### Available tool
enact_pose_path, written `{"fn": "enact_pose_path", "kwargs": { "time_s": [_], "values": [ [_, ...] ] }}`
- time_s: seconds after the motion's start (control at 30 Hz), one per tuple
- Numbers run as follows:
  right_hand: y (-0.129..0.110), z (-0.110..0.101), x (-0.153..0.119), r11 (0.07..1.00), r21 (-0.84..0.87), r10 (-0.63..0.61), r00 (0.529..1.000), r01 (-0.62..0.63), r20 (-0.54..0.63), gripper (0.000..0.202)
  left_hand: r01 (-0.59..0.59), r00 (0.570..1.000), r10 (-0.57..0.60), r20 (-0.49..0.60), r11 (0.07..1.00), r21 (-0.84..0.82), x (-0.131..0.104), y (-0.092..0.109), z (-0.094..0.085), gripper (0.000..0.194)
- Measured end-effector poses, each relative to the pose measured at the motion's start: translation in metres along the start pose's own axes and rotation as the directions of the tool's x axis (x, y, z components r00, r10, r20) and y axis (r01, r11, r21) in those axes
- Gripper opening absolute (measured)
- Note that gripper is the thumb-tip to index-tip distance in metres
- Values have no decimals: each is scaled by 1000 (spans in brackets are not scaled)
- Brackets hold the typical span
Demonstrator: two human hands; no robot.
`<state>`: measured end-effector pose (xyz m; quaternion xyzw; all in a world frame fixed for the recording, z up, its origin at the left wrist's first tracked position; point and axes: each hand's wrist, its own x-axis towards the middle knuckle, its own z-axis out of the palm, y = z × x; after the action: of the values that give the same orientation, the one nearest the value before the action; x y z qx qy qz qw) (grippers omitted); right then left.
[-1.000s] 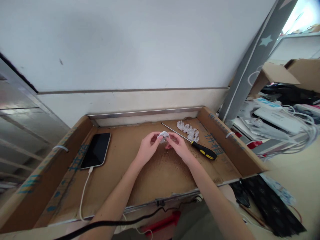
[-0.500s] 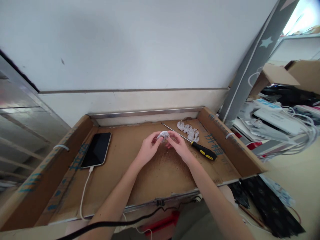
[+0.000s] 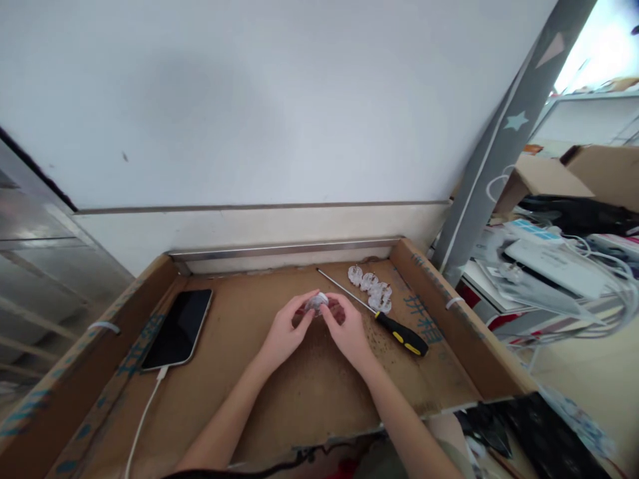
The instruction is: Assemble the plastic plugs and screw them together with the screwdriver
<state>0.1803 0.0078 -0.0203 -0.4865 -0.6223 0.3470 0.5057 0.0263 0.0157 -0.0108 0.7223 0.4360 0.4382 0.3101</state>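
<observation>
Between my two hands is a small round clear plastic piece with a white part (image 3: 317,303); its exact kind I cannot make out. My left hand (image 3: 288,326) pinches it from the left with thumb and fingers. From the other side, my right hand (image 3: 344,324) grips the same piece. Both hands are held over the cardboard tray (image 3: 249,392). Right of them lies a screwdriver (image 3: 399,332) with a black and yellow handle, its shaft pointing to the back left. Several clear, flower-shaped plastic pieces (image 3: 379,297) with thin metal pins lie in a row behind it.
A phone (image 3: 177,329) with a white charging cable (image 3: 142,426) lies at the tray's left. Cardboard walls edge the tray's sides, and a white panel (image 3: 249,100) rises behind. Boxes, papers and cables (image 3: 549,259) crowd the right, beyond a grey post (image 3: 494,153).
The view has tilted up, so the tray sits lower in the picture. Both hands have turned the clear plastic piece slightly and still hold it together.
</observation>
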Motion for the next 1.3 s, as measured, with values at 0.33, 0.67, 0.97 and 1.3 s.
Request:
{"fn": "enact_pose_path", "kwargs": {
  "time_s": [0.33, 0.67, 0.97, 1.3],
  "values": [
    [-4, -11, -21, 957, -274, -117, 990, 91, -78, 33, 15, 989, -5, -148, 998, 67, -1, -9, -1, 34],
    [23, -110, -96, 775, -613, -121, 916, -153, -382, 36, 7, 968, 50, -247, 975, 223, -18, -4, -8, 22],
    [-72, -114, -84, 834, -533, -374, 858, 144, -353, 29, 17, 946, 50, -322, 979, 204, -18, -3, -9, 26],
    [-136, -57, -14, 907, 33, -339, 773, 420, -536, 24, -44, 931, 97, -351, 987, 157, -15, 1, -8, 20]
  ]
}}
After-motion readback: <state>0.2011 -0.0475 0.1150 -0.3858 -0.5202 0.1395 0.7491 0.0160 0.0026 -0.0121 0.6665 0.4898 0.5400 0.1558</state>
